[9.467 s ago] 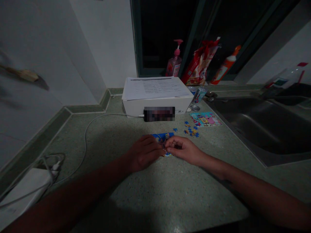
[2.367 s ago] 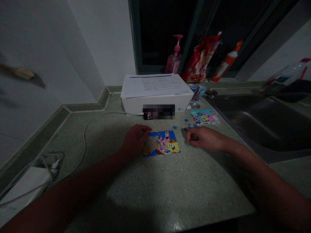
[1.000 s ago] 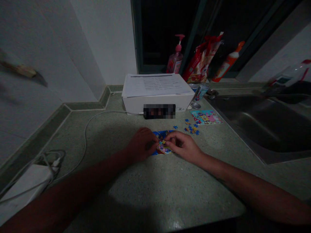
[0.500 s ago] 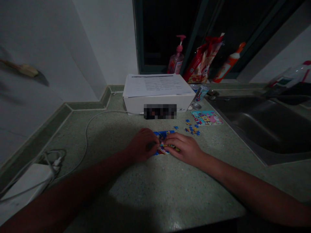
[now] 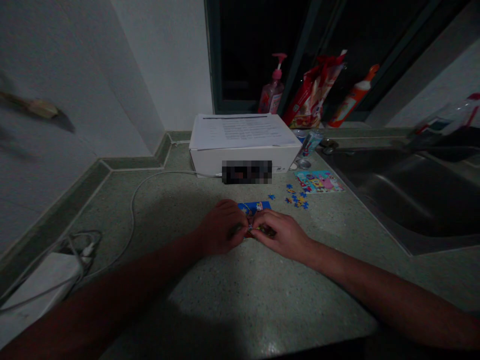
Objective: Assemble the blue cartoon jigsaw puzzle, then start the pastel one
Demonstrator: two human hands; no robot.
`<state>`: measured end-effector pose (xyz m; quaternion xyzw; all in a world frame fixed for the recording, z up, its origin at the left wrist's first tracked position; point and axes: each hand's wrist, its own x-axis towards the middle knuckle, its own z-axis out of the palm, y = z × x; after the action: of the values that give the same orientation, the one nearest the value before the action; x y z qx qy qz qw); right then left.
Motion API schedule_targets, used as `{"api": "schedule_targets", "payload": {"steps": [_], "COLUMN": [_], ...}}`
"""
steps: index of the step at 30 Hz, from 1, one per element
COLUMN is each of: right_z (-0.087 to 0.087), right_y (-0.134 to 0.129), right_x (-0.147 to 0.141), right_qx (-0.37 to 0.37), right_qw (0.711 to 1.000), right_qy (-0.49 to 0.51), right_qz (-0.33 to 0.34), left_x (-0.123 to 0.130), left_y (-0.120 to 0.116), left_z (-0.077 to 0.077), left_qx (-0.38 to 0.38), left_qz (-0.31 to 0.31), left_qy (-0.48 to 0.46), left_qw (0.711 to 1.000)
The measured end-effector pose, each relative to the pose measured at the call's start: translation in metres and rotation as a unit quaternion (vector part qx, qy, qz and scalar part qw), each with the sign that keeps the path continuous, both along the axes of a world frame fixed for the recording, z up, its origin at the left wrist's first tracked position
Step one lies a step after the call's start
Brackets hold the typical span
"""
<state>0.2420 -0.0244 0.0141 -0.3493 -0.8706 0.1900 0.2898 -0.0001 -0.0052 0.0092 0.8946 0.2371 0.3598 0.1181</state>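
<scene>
The left hand and right hand curl closed on the flat cardboard jigsaw puzzle, which lies beneath both grips on the speckled stone counter; loose blue pieces lie beyond the right hand.

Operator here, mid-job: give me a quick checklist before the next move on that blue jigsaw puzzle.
Hands at the puzzle: ok, left hand and right hand meet over the blue jigsaw puzzle.
Piece held between fingers: cannot tell, the hands hide it.
Spare pieces: ok, loose blue and yellow puzzle pieces lie on the speckled green countertop, right of the puzzle.
Reference: ok, colourful cartoon picture card lies flat, in view.
Light: not ok, the scene is dim.
</scene>
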Motion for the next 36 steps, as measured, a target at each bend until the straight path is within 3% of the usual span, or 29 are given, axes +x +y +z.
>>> {"api": "schedule_targets", "payload": {"steps": [5,14,16,19,24,28,36], "right_z": [0.001,0.0,0.002,0.003,0.001,-0.002,-0.005], "right_y": [-0.002,-0.003,-0.003,0.0,0.006,0.008,0.009], "right_x": [0.0,0.0,0.001,0.005,0.011,0.012,0.012], "right_qx": [-0.035,-0.04,-0.039,-0.027,-0.019,-0.04,-0.055], "right_qw": [0.999,0.999,0.999,1.0,0.999,0.998,0.996], "right_qy": [-0.002,0.016,0.014,0.013,0.026,0.044,0.056], "right_qz": [-0.022,0.002,-0.001,0.001,-0.006,-0.025,-0.045], "left_x": [0.0,0.001,0.0,-0.003,-0.007,-0.007,-0.006], "left_y": [0.0,0.0,0.001,0.002,0.011,0.015,0.014], "left_z": [0.0,-0.002,-0.001,0.001,0.001,0.002,0.002], "left_qx": [0.011,0.002,-0.026,-0.094,-0.244,-0.284,-0.288], "left_qz": [-0.006,-0.011,0.016,0.104,0.248,0.268,0.263], "left_qy": [0.003,-0.014,-0.023,-0.059,-0.156,-0.195,-0.194], "left_qw": [1.0,1.0,0.999,0.988,0.924,0.9,0.9]}}
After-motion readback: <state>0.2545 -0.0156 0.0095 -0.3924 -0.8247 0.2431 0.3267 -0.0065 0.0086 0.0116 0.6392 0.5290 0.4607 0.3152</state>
